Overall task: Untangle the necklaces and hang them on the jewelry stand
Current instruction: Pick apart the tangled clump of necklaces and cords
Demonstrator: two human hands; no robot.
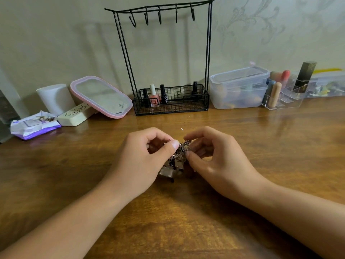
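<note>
Above the middle of the wooden table [186,221], the left hand [143,157] and right hand [214,159] are both pinching a tangled clump of necklaces [179,156] (chains knotted together), well in front of the black jewelry stand [168,53], whose hooks are hanging bare.

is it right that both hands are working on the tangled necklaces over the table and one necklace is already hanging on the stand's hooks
Not quite. The head view shows the left hand and right hand both pinching the tangled necklaces over the table, but nothing is hanging yet: all the hooks on the jewelry stand are bare.
</note>
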